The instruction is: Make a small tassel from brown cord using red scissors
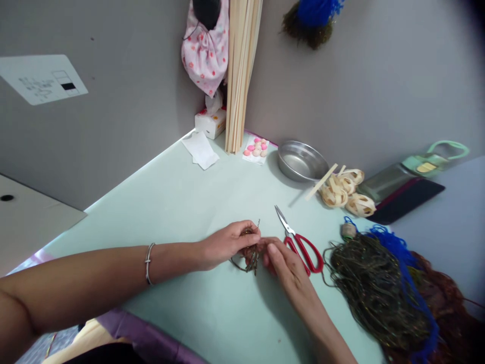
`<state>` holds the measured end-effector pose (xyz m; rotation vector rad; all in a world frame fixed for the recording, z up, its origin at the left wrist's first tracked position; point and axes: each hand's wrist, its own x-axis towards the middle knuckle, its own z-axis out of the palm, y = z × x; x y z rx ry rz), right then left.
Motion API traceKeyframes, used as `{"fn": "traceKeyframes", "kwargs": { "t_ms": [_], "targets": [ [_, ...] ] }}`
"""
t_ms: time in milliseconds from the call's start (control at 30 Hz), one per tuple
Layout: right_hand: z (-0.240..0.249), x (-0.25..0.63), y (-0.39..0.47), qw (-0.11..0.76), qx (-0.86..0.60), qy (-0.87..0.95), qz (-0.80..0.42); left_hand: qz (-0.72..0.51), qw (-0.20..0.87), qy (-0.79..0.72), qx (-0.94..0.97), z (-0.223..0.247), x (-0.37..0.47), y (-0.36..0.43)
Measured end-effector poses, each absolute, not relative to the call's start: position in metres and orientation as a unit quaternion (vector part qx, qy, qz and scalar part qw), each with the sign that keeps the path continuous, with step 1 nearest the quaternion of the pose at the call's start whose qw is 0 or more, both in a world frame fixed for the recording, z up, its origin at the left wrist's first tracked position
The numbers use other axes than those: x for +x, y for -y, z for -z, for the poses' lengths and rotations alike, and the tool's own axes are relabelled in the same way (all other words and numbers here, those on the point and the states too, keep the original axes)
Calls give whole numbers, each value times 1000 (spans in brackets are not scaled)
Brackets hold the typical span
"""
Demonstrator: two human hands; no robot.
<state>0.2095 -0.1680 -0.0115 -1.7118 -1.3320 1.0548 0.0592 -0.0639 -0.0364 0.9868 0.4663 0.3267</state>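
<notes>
My left hand (231,242) is closed around a small bundle of brown yarn (250,258), with loose strands hanging below the fingers. A thin twisted end sticks up above the thumb. Close against it, my right hand (282,258) has its fingers pinched together at the bundle's right side; what lies between those fingertips is too small to make out. Red-handled scissors (303,247) lie just beyond my right hand, blades pointing away. To the right is a big heap of dark olive yarn (379,288) with blue strands (407,293) across it.
A metal bowl (302,162), rolled pale wood strips (341,192) and a green-lidded bottle (405,172) stand along the back right. Long wooden strips (240,76) lean in the corner, near a tissue box (210,123) and pink and cream pieces (256,147). Reddish-brown yarn (443,303) lies at right.
</notes>
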Motion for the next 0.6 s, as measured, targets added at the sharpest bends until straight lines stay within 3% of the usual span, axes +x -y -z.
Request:
{"fn": "traceKeyframes", "kwargs": {
  "t_ms": [600],
  "targets": [
    [13,208,167,443,-679,443,-382,-126,859,-220,445,36,59,66]
  ]
}}
